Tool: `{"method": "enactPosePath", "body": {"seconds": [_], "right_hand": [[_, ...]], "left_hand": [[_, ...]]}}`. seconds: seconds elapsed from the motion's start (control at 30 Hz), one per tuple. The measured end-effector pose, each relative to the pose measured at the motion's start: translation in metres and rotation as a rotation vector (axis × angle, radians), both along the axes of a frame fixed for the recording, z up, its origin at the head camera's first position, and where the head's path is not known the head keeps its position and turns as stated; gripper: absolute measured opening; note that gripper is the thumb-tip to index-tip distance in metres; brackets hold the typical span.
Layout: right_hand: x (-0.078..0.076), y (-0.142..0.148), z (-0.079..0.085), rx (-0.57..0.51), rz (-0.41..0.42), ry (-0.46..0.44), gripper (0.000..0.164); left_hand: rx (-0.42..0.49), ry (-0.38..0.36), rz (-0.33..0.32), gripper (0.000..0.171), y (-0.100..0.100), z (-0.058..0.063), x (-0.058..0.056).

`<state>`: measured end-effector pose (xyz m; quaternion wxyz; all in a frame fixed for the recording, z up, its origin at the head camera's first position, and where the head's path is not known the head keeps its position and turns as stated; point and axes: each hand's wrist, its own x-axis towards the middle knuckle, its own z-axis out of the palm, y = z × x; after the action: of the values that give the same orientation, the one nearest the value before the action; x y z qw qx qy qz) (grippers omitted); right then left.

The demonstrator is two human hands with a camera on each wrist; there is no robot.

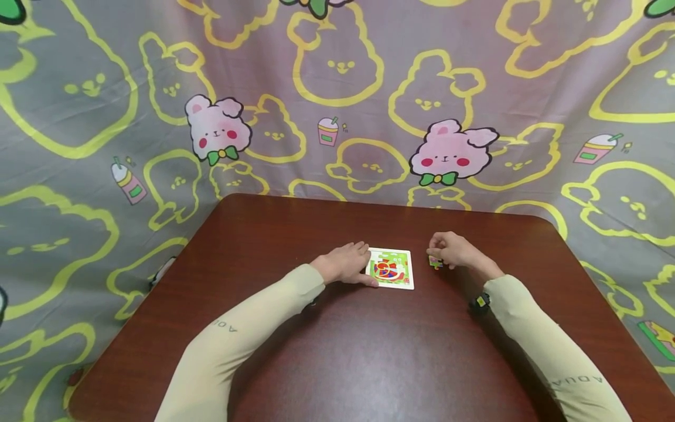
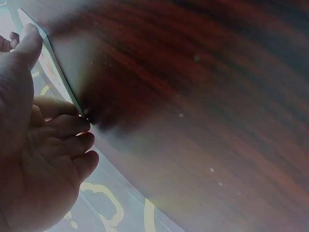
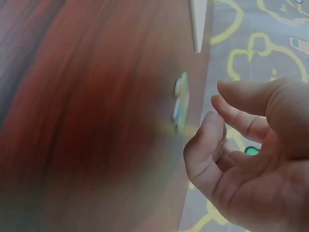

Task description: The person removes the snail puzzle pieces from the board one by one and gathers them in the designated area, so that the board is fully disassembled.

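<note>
A small square jigsaw puzzle (image 1: 390,268) in a white frame lies flat on the table, with a colourful snail picture. My left hand (image 1: 348,264) spans its left side, thumb (image 2: 30,46) at the near corner and fingers (image 2: 72,126) at the far one, holding the board between them. To the right of the board, my right hand (image 1: 450,249) hovers over a small puzzle piece (image 1: 435,262). In the right wrist view that piece (image 3: 181,104) rests on the table, apart from the loosely curled fingers (image 3: 205,150). Nothing sits between thumb and fingertips.
The brown wooden table (image 1: 337,351) has rounded corners. A curtain (image 1: 348,76) with cartoon bears hangs close behind it and along the sides. A black device (image 1: 480,302) is strapped to the right wrist.
</note>
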<state>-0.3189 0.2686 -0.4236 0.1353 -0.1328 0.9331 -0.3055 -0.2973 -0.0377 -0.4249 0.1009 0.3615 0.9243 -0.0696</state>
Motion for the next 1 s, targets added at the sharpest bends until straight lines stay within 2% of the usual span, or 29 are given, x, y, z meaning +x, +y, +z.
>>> {"method": "enactPosePath", "body": {"seconds": [0.33,1.0], "right_hand": [[-0.003,-0.016,0.004,-0.063,-0.007,0.002,0.022],[0.005,-0.052,0.001,-0.047,0.062,0.013,0.022]], "left_hand": [[0.001,-0.005,0.0,0.094,0.0,0.0,-0.001],[0.001,0.019,-0.002,0.094,-0.001,-0.002,0.0]]}}
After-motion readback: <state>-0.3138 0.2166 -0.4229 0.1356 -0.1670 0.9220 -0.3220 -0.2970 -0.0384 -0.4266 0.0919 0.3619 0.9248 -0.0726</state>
